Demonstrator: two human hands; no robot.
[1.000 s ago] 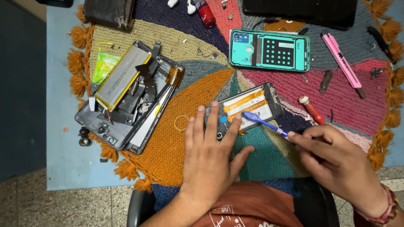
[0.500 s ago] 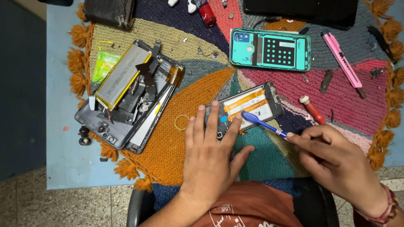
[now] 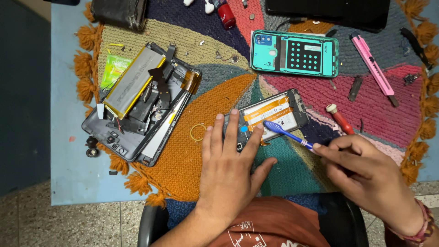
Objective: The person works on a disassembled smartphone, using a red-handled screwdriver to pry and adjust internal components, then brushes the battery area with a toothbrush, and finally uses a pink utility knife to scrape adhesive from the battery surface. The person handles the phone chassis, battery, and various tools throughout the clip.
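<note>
Two hands work one opened dark phone (image 3: 270, 116): left hand (image 3: 228, 164) fingers spread flat, pinning its near end; right hand (image 3: 366, 174) fingers pinch a thin blue plastic pry tool (image 3: 286, 133) at its fragile-looking, light edge.

A makeshift phone-repair spot set up at home

A fringed woollen mat (image 3: 192, 160) covers a pale blue tabletop (image 3: 68, 174) over a speckled floor (image 3: 45, 224); on it lie an opened phone (image 3: 270, 114), a stripped tablet body with loose battery (image 3: 137, 105), a teal back cover (image 3: 295, 53), a pink utility knife (image 3: 372, 68) and stray screws.
</note>
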